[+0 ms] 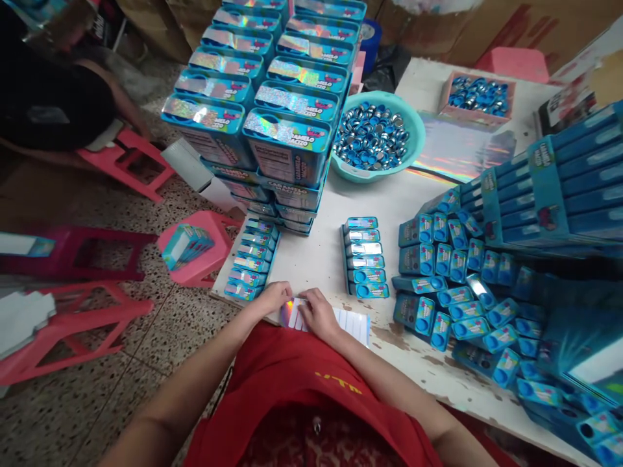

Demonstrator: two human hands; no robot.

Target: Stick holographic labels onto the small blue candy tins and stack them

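Note:
A strip sheet [350, 323] with white bands and a shiny rainbow end lies at the table's front edge, close to the red apron. At its left end is my left hand [275, 297], fingers bent together at the shiny edge; what they pinch is too small to tell. My right hand [317, 314] rests over the sheet with curled fingers, its fingertips on the bands near the left end. Beyond the hands stand a row of small blue boxes [366, 257] and another row [252, 259] at the left edge.
Tall stacks of blue boxes [287, 139] rise at the back left. A turquoise basin [415, 133] holds round metal pieces. Many loose blue boxes [457, 266] crowd the right side. Pink stools [224, 241] stand left, where a person sits. A pink box [479, 118] is farther back.

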